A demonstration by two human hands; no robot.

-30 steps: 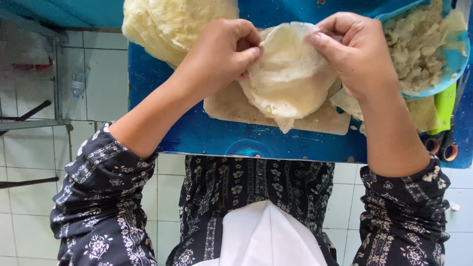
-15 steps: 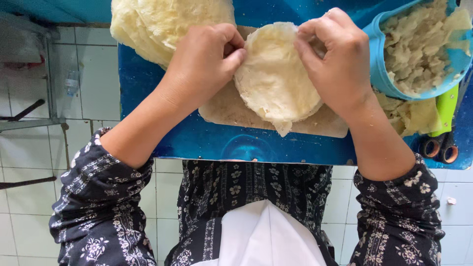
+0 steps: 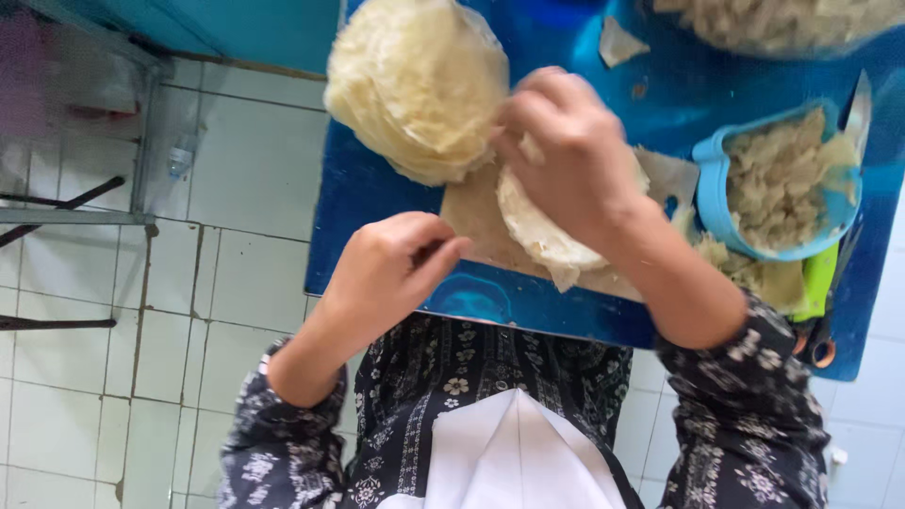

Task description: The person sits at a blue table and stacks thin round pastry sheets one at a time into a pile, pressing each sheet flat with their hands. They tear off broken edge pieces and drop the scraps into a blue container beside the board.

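Glossy blue table (image 3: 528,302) (wet-looking), matt wooden board (image 3: 476,217)
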